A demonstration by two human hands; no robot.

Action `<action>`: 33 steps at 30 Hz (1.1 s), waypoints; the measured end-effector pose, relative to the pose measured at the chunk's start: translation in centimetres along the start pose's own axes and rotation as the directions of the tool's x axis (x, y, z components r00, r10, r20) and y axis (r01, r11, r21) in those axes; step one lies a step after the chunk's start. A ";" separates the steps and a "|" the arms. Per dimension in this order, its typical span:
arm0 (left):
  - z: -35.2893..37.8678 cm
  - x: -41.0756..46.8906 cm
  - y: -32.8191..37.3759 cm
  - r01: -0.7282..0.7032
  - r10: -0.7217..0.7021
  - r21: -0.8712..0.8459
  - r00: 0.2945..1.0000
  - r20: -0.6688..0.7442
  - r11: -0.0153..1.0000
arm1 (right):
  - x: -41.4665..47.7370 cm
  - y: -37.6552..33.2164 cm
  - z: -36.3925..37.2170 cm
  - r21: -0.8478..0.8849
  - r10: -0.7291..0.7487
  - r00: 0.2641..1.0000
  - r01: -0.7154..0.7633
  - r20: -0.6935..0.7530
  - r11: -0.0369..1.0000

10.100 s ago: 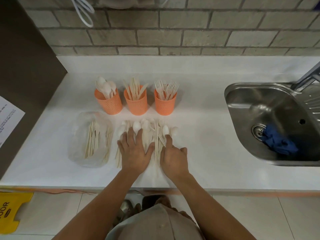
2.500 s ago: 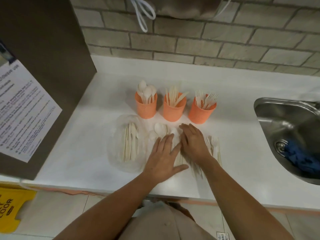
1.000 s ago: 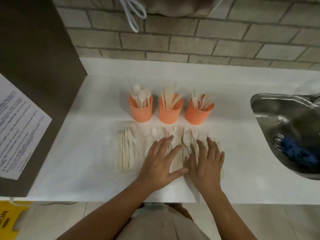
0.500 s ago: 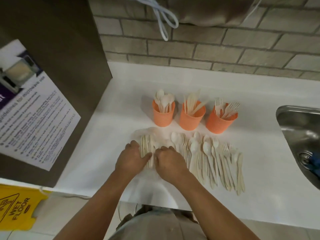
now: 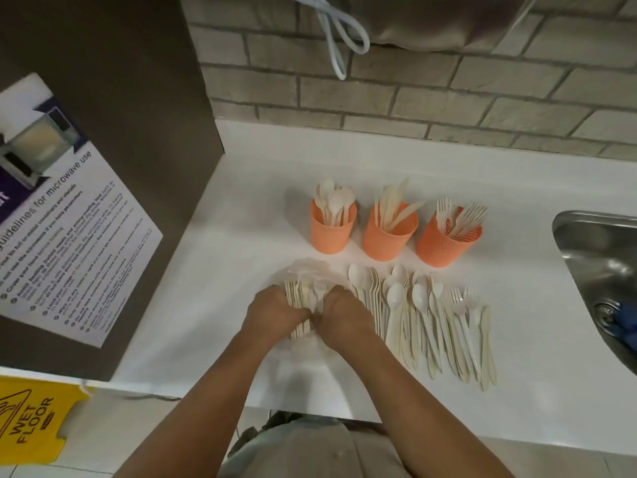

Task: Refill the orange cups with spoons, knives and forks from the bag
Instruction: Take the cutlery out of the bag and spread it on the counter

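Three orange cups stand in a row on the white counter: the spoon cup (image 5: 332, 232), the knife cup (image 5: 389, 236) and the fork cup (image 5: 444, 244). In front of them lies a clear plastic bag (image 5: 303, 270) with a bundle of cream cutlery (image 5: 299, 294) inside. My left hand (image 5: 274, 313) and my right hand (image 5: 341, 313) both have curled fingers gripping the bag with its bundle. Right of my hands, loose spoons, forks and knives (image 5: 427, 319) lie spread in a row on the counter.
A steel sink (image 5: 586, 236) with a blue cloth (image 5: 625, 326) sits at the right. A dark cabinet side with a microwave notice (image 5: 62, 215) stands at the left. A yellow wet-floor sign (image 5: 31, 422) is on the floor. A brick wall runs behind.
Both hands left the loose cutlery pile and moved left onto the bag, where the fingers curled around it. The loose pieces now lie uncovered to the right.
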State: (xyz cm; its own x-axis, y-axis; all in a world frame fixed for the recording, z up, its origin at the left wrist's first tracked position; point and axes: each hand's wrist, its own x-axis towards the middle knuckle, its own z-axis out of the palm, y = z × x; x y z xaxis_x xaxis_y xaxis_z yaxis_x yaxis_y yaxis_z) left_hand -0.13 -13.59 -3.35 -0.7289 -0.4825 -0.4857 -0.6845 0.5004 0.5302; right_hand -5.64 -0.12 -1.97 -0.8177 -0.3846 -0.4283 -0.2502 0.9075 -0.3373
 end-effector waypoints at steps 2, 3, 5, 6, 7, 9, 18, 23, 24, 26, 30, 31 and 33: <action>0.0 -0.1 0.2 -0.003 0.003 -0.023 1.000 -0.009 1.000 | 0.3 -0.2 0.0 0.095 0.012 1.000 -0.013 0.010 0.995; -0.1 -0.1 0.2 -0.005 0.005 -0.026 1.000 -0.016 1.000 | 0.5 -0.2 0.0 0.155 0.024 1.000 -0.026 0.015 0.988; -0.1 -0.1 0.3 -0.008 0.007 -0.028 1.000 -0.020 1.000 | 0.7 -0.1 -0.1 0.265 0.052 0.998 -0.060 0.036 0.962; -0.2 -0.2 0.3 -0.011 0.010 -0.037 1.000 -0.016 0.999 | 0.7 0.0 -0.1 0.295 0.059 0.997 -0.070 0.048 0.953; -0.2 -0.3 0.3 -0.011 0.011 -0.051 1.000 -0.013 0.999 | 0.8 0.0 0.0 0.305 0.055 0.997 -0.070 0.058 0.950; -0.3 -0.5 0.4 -0.012 0.011 -0.096 1.000 -0.010 0.995 | 0.8 0.0 0.0 0.318 0.047 0.997 -0.066 0.066 0.946; -0.2 -0.7 0.7 -0.009 -0.001 -0.225 0.999 -0.043 0.974 | -0.6 -0.6 -0.8 0.326 0.049 0.994 -0.078 0.094 0.942; -0.8 -0.8 1.3 -0.079 0.074 -0.177 0.997 -0.032 0.981 | -1.9 -0.5 -0.4 0.347 -0.094 0.996 0.089 -0.005 0.934; -1.0 -0.6 1.2 -0.082 0.079 -0.153 0.997 -0.026 0.985 | -2.2 -0.5 -0.3 0.349 -0.120 0.992 0.122 -0.026 0.929; -1.6 -0.1 1.0 -0.081 0.079 -0.081 0.997 -0.022 0.993 | -2.8 -0.2 -0.2 0.355 -0.144 0.989 0.145 -0.028 0.923; -2.6 0.3 0.8 -0.059 0.059 -0.019 0.998 -0.001 0.998 | -3.2 0.2 0.2 0.388 -0.145 0.989 0.135 -0.004 0.912; -2.7 0.3 0.8 -0.058 0.059 -0.021 0.998 0.014 0.998 | -3.2 0.2 0.3 0.361 -0.149 0.989 0.131 0.021 0.923; -2.9 0.4 0.8 -0.048 0.050 -0.034 0.997 0.062 0.998 | -3.3 0.0 0.1 0.362 -0.129 0.989 0.098 0.064 0.927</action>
State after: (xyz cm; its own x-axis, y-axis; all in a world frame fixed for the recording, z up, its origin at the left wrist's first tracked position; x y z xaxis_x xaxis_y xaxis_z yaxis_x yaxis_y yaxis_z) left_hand -0.92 -15.47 -1.04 -0.7619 -0.4110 -0.5006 -0.6476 0.4982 0.5766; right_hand -2.88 1.11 -0.68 -0.7433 -0.5089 -0.4342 -0.1244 0.7429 -0.6578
